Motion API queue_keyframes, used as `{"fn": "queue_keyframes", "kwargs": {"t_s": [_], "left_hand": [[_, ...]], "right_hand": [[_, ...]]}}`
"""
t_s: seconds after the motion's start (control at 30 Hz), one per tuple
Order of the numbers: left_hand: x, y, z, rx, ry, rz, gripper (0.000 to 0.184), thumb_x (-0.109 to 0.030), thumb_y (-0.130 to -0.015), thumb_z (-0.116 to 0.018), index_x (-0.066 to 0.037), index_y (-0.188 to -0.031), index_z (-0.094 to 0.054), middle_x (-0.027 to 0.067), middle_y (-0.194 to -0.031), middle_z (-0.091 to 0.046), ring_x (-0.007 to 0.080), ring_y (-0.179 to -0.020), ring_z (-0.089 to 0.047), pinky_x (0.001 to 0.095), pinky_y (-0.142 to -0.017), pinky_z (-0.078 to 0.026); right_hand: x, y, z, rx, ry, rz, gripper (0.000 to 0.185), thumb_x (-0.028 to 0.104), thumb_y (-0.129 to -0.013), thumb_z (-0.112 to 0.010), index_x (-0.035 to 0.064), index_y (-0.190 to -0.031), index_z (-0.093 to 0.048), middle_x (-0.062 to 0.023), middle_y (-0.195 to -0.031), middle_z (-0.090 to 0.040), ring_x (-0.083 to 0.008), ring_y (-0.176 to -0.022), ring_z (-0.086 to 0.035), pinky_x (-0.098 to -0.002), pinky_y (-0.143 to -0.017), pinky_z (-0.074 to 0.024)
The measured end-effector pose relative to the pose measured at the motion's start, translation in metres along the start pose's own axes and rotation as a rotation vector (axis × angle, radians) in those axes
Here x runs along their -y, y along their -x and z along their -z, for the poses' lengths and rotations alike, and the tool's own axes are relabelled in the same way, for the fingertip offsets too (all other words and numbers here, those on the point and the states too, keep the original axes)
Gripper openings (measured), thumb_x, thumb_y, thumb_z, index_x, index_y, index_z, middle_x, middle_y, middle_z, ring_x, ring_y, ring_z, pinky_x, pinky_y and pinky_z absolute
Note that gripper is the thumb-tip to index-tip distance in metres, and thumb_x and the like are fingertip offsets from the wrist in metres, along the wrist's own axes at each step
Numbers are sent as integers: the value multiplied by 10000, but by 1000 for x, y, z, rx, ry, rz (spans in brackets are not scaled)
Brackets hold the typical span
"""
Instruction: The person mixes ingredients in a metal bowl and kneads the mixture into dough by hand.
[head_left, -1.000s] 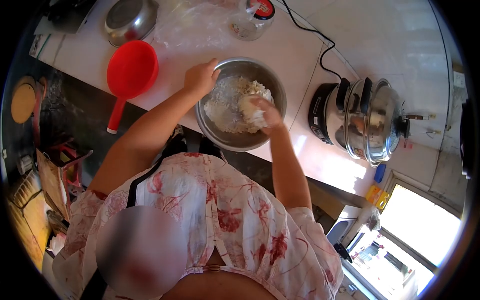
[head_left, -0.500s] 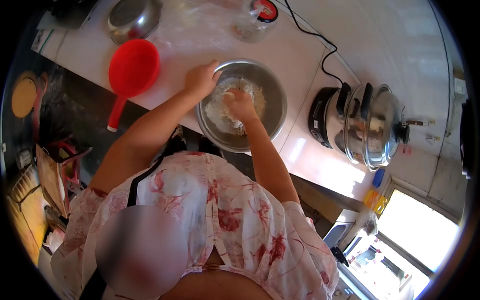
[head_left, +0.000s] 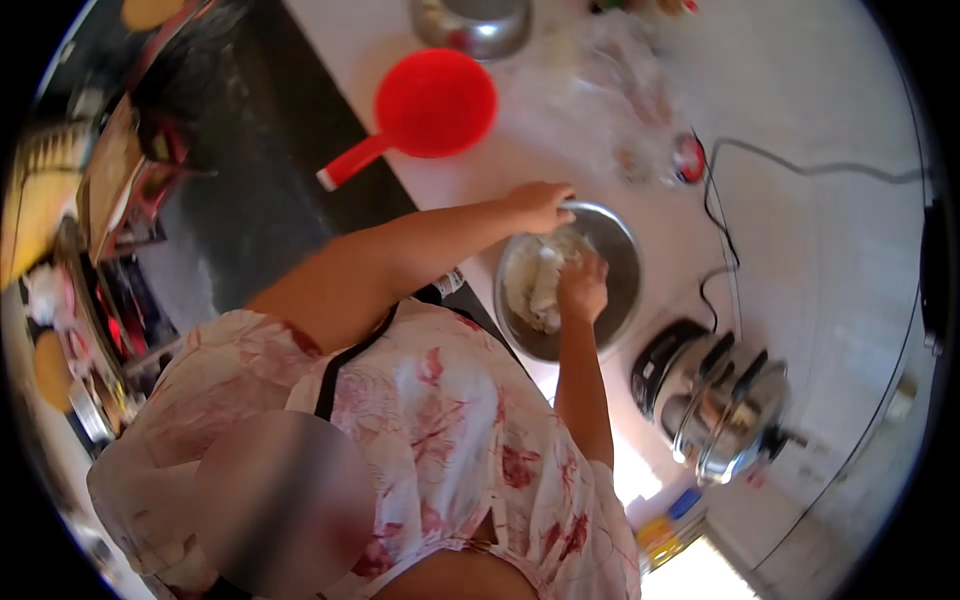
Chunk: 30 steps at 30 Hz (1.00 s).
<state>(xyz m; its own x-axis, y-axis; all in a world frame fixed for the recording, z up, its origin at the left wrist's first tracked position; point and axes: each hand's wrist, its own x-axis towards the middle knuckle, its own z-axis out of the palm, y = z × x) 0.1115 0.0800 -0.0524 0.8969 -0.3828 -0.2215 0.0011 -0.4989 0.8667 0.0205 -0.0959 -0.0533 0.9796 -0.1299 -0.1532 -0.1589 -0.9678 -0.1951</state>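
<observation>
A steel mixing bowl point(head_left: 622, 290) stands on the counter before me, holding white floury dough point(head_left: 545, 280) in loose clumps. My left hand point(head_left: 541, 208) is closed over the bowl's upper left rim, thumb toward the inside. Inside the bowl, my right hand point(head_left: 582, 288) presses against the right side of the dough with its fingers curled. Part of its fingertips is hidden and slightly blurred.
A red plastic ladle point(head_left: 436, 103) lies at the counter's left edge, handle overhanging. Behind it sits another steel bowl point(head_left: 480, 28). Clear plastic bags point(head_left: 625, 80) and a red-lidded jar point(head_left: 688, 158) are further back. An electric steamer pot point(head_left: 715, 400) with a cord stands at right.
My view has turned, so the bowl and counter appear tilted and further right. My right hand has shifted from the bowl's middle toward its right side. The left hand stays on the rim.
</observation>
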Motion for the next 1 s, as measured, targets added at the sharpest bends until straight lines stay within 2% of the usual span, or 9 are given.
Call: {"fn": "queue_keyframes", "kwargs": {"t_s": [0.03,0.1,0.3,0.47,0.67,0.73,0.8,0.87,1.0], "left_hand": [[9,1,2,75,109,31,437,-325,-849,-625,-62,-1178,-510,188,-1036,-628,352,-928,-614,437,-810,-469],[40,12,-10,-30,181,-194,504,-334,-829,-635,-18,-1187,-473,209,-1042,-623,340,-933,-618,433,-798,-473],[60,92,-15,274,323,-109,540,-368,-830,-622,12,-1181,-467,191,-966,-619,352,-886,-608,419,-762,-473],[54,128,-22,494,479,46,493,-342,-886,-564,12,-1213,-464,224,-1041,-605,345,-993,-583,409,-826,-448],[83,134,-35,476,344,-99,350,-294,-889,-557,-22,-1109,-545,177,-1032,-621,309,-963,-594,401,-798,-456],[86,144,-19,499,361,-88,276,-270,-894,-537,-38,-1039,-575,124,-945,-652,262,-852,-634,370,-716,-484],[103,144,-22,445,335,-166,245,-241,-913,-504,-31,-1019,-574,77,-832,-674,194,-695,-653,324,-602,-508],[97,154,2,422,533,12,281,-247,-936,-479,-4,-1062,-545,118,-879,-671,185,-759,-655,331,-669,-531],[96,148,4,271,639,48,272,-212,-952,-448,-1,-1115,-503,105,-849,-645,164,-715,-629,311,-641,-510]], "right_hand": [[2,0,1,4,-2,-9,358,264,-827,-528,79,-1133,-510,-188,-1153,-540,-380,-1025,-568,-492,-789,-514],[4,1,1,-3,29,-1,360,263,-845,-511,66,-1146,-504,-196,-1162,-525,-382,-1065,-538,-494,-840,-492],[-25,-6,-16,-25,146,41,396,265,-881,-459,7,-1181,-480,-231,-1148,-499,-401,-1088,-494,-492,-902,-442],[-9,-3,-13,-17,165,-91,404,289,-897,-431,7,-1183,-475,-235,-1150,-496,-403,-1052,-515,-495,-886,-440],[-15,-9,-13,15,230,-139,377,279,-906,-424,20,-1167,-510,-207,-1157,-507,-381,-1084,-502,-485,-886,-437],[-31,-13,-14,158,753,272,323,242,-901,-440,31,-1103,-577,-171,-1198,-518,-328,-1180,-455,-452,-955,-392],[-47,-11,-25,-31,816,479,200,92,-810,-487,15,-943,-615,-154,-1089,-560,-322,-1096,-487,-457,-923,-390],[-43,-9,-23,-22,831,473,210,107,-827,-469,38,-952,-623,-118,-1124,-550,-299,-1082,-489,-448,-941,-372],[-23,-2,-15,24,774,425,220,112,-839,-464,29,-978,-613,-116,-1147,-535,-293,-1075,-492,-433,-942,-372]]}}
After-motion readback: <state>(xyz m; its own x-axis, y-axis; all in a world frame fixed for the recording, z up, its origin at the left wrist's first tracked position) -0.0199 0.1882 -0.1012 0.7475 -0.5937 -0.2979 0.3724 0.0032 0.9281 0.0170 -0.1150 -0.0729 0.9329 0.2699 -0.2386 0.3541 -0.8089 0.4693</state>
